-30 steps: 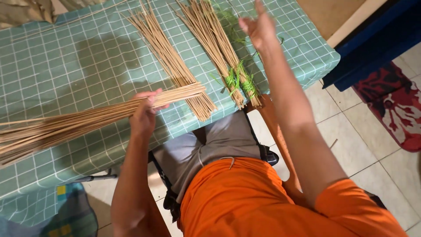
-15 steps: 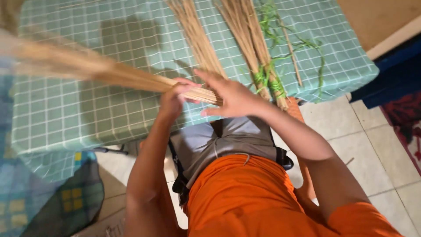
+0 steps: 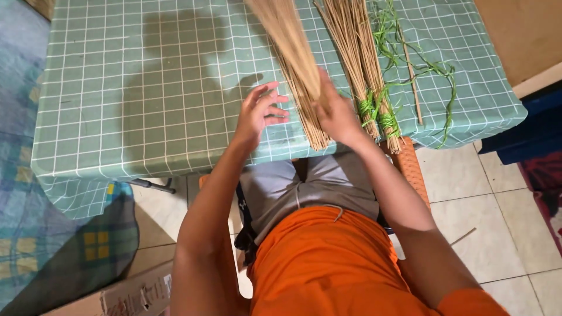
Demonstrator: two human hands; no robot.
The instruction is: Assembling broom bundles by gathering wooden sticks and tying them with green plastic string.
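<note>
My right hand (image 3: 335, 112) grips the lower end of a long bundle of thin tan sticks (image 3: 288, 36). That bundle is lifted, blurred, and points away across the table. My left hand (image 3: 259, 112) hovers just left of it, fingers spread and holding nothing. Under the held bundle a second loose bundle of sticks (image 3: 309, 120) lies on the green checked tablecloth (image 3: 146, 88), its ends near the table's front edge. Right of my hands lie two stick bundles (image 3: 357, 52) tied with green strips (image 3: 376, 111).
Loose green strips (image 3: 430, 67) and a single stick (image 3: 410, 76) lie at the table's right side. A woven orange seat (image 3: 410, 167) shows under my right arm. A patterned mat (image 3: 35, 234) and a cardboard box (image 3: 129, 292) are on the tiled floor at left.
The held bundle swung from lying out to the left to pointing away over the table's middle. My right hand took its lower end, and my left hand let go and opened.
</note>
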